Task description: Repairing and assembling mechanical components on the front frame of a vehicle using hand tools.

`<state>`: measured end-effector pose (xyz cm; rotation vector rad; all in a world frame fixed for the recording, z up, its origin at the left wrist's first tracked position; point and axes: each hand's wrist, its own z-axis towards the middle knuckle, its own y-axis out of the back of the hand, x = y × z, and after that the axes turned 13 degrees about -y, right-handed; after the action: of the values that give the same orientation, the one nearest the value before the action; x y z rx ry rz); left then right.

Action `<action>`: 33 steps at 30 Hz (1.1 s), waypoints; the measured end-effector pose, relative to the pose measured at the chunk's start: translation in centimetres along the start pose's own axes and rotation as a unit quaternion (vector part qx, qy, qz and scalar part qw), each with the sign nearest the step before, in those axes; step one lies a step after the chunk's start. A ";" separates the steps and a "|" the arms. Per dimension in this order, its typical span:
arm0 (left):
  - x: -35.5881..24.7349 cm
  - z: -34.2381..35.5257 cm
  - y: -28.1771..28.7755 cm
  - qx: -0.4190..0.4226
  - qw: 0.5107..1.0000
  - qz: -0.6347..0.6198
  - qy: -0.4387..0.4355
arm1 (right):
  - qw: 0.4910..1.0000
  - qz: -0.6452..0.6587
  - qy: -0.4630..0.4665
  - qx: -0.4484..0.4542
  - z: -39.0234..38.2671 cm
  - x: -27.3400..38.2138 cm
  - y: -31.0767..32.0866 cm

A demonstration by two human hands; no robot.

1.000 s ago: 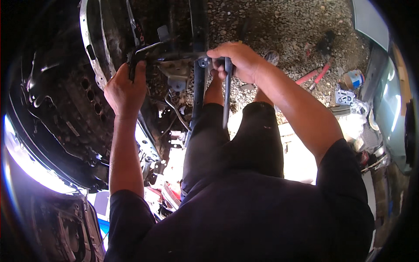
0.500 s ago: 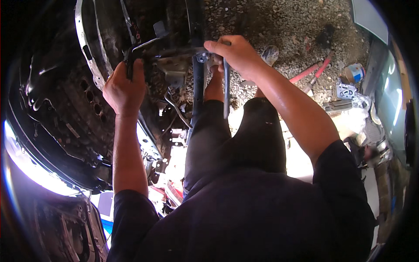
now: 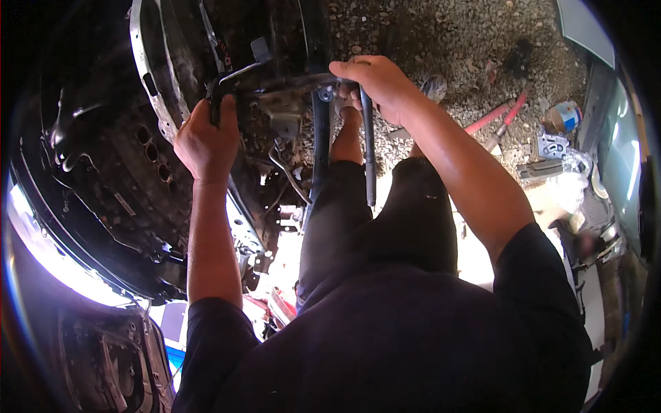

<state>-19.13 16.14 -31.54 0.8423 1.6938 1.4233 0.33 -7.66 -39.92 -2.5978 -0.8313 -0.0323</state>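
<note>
A dark, narrow metal car part (image 3: 296, 84) stretches crosswise between my hands over the open body of a car. My left hand (image 3: 210, 141) is closed round its left end, thumb and fingers pinching a dark piece whose exact shape is hidden in shadow. At the other end, my right hand (image 3: 379, 86) has its fingers wrapped round the part, thumb pointing left. A long dark rod (image 3: 370, 151) hangs from beneath my right hand toward my knees; how it joins the crosswise part is hidden. Below the part runs a dark body rail (image 3: 321, 131).
On the left lies the dark car interior with a pale curved metal edge (image 3: 146, 76). Gravel (image 3: 441, 34) covers the ground ahead. At right are a red-handled tool (image 3: 509, 110), a blue-and-white can (image 3: 564, 115), a metal bracket (image 3: 551, 144) and a glass-fitted panel (image 3: 623, 151).
The whole scene has shifted slightly right in view. The hanging rod's lower end now reaches a little lower and farther right. Both hands keep their hold.
</note>
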 end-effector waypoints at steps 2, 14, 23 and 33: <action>0.0 0.1 -0.2 -0.019 1.000 -0.013 -0.009 | 0.998 0.037 0.049 0.030 0.4 -0.9 -0.6; -0.1 0.1 0.0 -0.011 1.000 -0.006 -0.015 | 0.979 0.121 0.161 -0.013 0.4 -1.5 -1.6; -0.4 0.3 0.7 0.009 1.000 0.004 -0.005 | 0.991 0.074 0.108 0.005 1.6 -1.4 -0.7; -0.4 0.1 0.5 0.004 1.000 0.006 -0.005 | 0.997 0.076 0.019 -0.012 1.1 -0.6 -0.6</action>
<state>-18.86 15.91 -30.99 0.8632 1.6896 1.4182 -0.64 -7.18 -40.76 -2.6672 -0.6224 -0.0481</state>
